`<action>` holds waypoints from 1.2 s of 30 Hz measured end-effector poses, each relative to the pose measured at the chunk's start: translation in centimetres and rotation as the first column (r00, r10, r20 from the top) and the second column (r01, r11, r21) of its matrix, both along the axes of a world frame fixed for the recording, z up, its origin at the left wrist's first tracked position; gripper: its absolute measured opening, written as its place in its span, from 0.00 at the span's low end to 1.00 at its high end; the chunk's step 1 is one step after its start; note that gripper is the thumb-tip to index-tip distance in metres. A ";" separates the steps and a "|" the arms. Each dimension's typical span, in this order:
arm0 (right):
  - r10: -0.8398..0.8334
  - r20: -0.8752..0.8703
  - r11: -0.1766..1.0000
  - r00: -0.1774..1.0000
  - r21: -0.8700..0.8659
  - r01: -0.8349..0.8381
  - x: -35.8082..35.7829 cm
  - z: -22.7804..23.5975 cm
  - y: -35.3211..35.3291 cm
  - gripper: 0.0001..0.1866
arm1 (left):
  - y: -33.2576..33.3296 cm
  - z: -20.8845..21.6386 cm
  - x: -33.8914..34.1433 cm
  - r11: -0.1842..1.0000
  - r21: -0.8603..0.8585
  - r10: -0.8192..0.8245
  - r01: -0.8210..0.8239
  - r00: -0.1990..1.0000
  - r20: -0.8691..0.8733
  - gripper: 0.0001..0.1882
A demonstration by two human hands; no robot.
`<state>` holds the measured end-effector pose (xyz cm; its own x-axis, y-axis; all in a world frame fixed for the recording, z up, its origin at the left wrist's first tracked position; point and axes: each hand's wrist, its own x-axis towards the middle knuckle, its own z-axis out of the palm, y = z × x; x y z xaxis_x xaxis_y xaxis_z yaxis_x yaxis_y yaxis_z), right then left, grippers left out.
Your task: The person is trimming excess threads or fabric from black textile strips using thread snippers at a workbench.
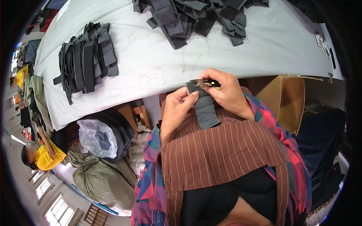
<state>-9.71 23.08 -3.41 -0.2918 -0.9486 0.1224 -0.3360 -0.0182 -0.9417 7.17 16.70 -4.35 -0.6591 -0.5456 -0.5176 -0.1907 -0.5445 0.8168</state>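
My left hand [178, 106] pinches the upper end of a dark grey fabric strip [206, 111], which hangs down over my brown striped apron [220, 156]. In my right hand [228, 91] is a pair of small black thread snips [205, 83] with yellow-green marks. Their blades lie across the strip's top edge, close to my left fingertips. Whether the blades touch the cloth is hard to make out. Both hands are just in front of the table's near edge.
The white-covered table [151, 49] bears a pile of dark strips [85, 56] at left, a larger heap [196, 19] at the far side and loose threads. A cardboard box [290, 100] stands at right. Cloth sacks [100, 180] and a person in yellow [49, 155] are at left.
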 end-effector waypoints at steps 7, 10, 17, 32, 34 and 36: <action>0.142 -0.476 0.968 0.868 -0.115 -0.222 -2.9 1.6 1.3 0.14 | 0.0 0.3 -0.2 0.948 0.288 0.143 -0.137 0.990 -0.001 0.12; 0.110 -0.607 0.938 0.787 -0.198 -0.284 -3.3 1.1 1.9 0.15 | 0.1 0.5 -0.7 0.937 0.313 0.159 -0.154 0.987 0.012 0.12; 0.105 -0.751 0.921 0.652 -0.174 -0.349 -3.1 1.0 2.0 0.14 | -0.1 -0.7 -0.3 0.943 0.304 0.147 -0.138 0.989 -0.008 0.13; 0.126 -0.758 0.912 0.640 -0.165 -0.375 -2.5 1.3 1.5 0.10 | 0.0 0.1 -0.8 0.954 0.248 0.168 -0.172 0.985 0.036 0.14; 0.123 -0.743 0.923 0.658 -0.159 -0.351 -2.5 1.1 1.4 0.09 | -0.2 0.0 -0.9 0.953 0.247 0.173 -0.175 0.984 0.031 0.14; 0.040 -0.327 0.976 0.944 -0.191 -0.108 -2.1 0.4 1.1 0.10 | -0.3 0.0 -1.0 0.953 0.244 0.178 -0.179 0.984 0.026 0.15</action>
